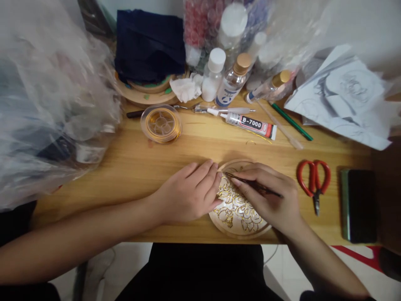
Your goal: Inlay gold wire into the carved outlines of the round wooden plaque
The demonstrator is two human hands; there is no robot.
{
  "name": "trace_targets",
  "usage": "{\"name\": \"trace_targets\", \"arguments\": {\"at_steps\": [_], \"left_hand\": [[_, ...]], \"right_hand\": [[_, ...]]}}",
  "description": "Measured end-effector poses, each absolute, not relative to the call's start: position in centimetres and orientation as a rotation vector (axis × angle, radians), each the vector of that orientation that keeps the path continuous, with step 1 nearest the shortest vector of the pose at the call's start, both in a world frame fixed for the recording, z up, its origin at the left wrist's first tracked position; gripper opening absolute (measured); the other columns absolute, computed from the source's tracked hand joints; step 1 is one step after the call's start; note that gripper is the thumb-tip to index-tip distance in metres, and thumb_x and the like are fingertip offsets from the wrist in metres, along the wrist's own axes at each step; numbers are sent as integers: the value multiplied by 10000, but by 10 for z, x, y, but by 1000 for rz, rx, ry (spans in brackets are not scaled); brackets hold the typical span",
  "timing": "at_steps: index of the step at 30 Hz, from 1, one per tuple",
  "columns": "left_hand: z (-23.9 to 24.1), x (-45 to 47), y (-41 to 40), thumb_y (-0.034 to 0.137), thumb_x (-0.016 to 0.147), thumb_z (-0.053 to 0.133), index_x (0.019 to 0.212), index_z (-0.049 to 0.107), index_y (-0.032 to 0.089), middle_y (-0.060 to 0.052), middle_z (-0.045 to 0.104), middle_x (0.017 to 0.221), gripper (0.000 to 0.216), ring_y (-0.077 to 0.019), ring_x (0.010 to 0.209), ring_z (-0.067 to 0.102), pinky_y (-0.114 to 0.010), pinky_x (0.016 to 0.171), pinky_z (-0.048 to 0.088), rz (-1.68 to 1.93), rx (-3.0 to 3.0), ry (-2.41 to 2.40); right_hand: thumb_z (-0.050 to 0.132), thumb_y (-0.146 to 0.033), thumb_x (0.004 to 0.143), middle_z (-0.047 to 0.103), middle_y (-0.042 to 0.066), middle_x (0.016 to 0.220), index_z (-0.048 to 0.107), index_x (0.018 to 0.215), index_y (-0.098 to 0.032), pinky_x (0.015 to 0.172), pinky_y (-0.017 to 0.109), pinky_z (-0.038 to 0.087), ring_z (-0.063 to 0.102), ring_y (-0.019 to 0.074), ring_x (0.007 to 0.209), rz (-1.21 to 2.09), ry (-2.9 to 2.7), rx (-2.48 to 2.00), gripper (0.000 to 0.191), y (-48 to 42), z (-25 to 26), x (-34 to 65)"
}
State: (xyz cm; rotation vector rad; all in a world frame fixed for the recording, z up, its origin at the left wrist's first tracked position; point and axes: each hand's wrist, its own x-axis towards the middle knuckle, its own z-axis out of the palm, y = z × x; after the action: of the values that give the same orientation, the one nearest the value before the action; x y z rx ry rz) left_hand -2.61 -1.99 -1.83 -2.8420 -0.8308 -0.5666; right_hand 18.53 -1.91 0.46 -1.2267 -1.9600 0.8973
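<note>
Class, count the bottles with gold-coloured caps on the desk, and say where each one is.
2: an upright gold-capped bottle behind the glue tube, and another lying tilted to its right. Others may hide in the plastic bag.

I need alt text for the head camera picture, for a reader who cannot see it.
Two bare hands work on a round wooden disc with gold wire flowers: the left hand steadies its edge, the right hand holds thin tweezers to it. Red scissors, a glue tube, bottles and a wire spool lie around.
</note>
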Motion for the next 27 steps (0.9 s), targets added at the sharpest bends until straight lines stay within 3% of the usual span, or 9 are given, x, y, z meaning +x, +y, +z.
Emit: {"name": "trace_targets", "arguments": {"at_steps": [11, 27], "left_hand": [[-15, -26, -21, 349, 977, 458, 1084, 647, 7, -179, 688, 1140, 405, -283, 1074, 656, -360, 847, 516, -516, -2893, -854], [-20, -26, -23, 326, 963, 486, 1078, 650, -27, -214, 688, 1109, 405, -291, 1068, 650, -370, 861, 497, -552, -2849, -795]], "right_hand": [[649, -68, 810, 722, 45, 945, 666, 970, -199, 793, 295, 583, 691, 159, 905, 808, -2020, -1190, 207, -22, 2, 186], [636, -164, 845, 719, 45, 819, 669, 880, -178, 693, 310, 541, 673, 157, 768, 627, -1970, -1390, 50, -36, 3, 171]]}}
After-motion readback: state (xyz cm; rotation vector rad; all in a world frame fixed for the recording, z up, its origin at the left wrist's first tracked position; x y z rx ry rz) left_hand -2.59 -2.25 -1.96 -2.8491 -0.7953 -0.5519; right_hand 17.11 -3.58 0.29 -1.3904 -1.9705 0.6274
